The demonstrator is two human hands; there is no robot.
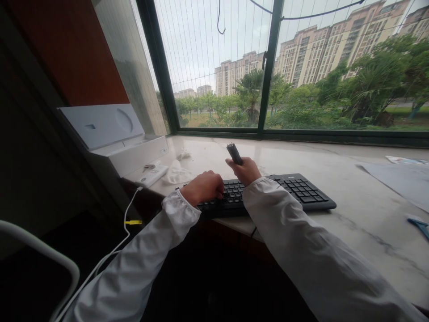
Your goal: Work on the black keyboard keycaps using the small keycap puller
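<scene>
A black keyboard (pixel 301 190) lies along the front edge of the marble-patterned counter, its number pad at the right end. Over its left part rests my left hand (pixel 204 187), fingers curled in; whatever they may hold is hidden. My right hand (pixel 247 171) is closed around a short black handle-like tool (pixel 234 153), held tilted above the middle of the keyboard. The tool's upper end looks light and notched; its lower part is hidden in my hand. White sleeves cover both forearms.
An open white box (pixel 134 152) stands at the left. Near it are a white power-bank-like block (pixel 152 175) with a white cable (pixel 129 210) and crumpled tissue (pixel 176 172). Paper sheets (pixel 398 179) and a blue item (pixel 418 223) lie right. A window (pixel 264 89) backs the counter.
</scene>
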